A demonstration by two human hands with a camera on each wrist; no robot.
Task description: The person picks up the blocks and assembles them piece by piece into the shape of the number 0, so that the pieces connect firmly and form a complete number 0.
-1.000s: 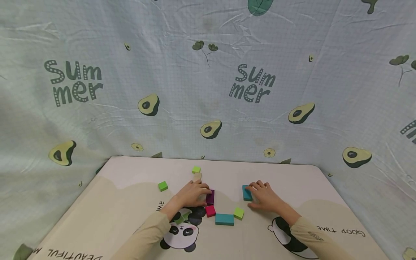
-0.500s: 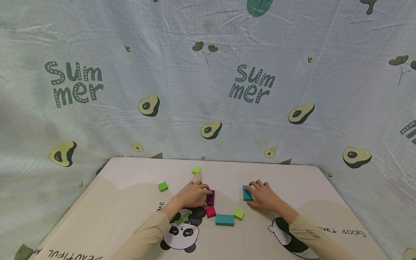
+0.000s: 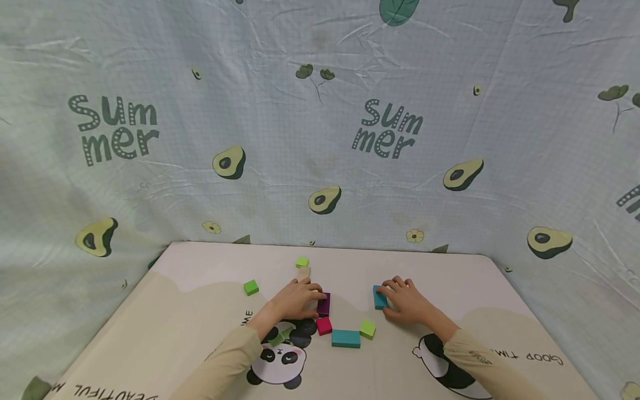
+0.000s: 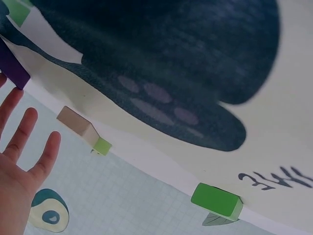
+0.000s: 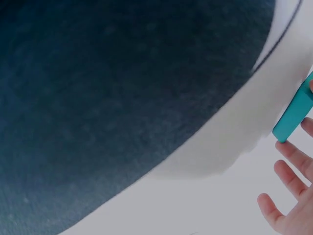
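Note:
My left hand (image 3: 295, 300) holds a purple block (image 3: 324, 304), index finger over its top and thumb by its near end. In the left wrist view the other fingers of the left hand (image 4: 22, 166) spread outward beside the purple block (image 4: 13, 68). A red block (image 3: 324, 325) lies just nearer than the purple one. Over to the right, my right hand (image 3: 407, 303) holds a teal block (image 3: 379, 298) with its fingertips. The right wrist view shows the fingers of that hand (image 5: 296, 188) along the end of the teal block (image 5: 295, 112), its far part cut off.
A second teal block (image 3: 345, 338) and a lime block (image 3: 367, 329) lie between the hands, nearer to me. Beyond the left hand are a beige block (image 3: 303, 272) and two green blocks (image 3: 302, 261) (image 3: 251, 287). A patterned curtain (image 3: 280, 139) hangs behind the table (image 3: 200, 261).
Almost nothing differs. The right thumb has shifted slightly by the teal block; the left hand and the blocks stay in place.

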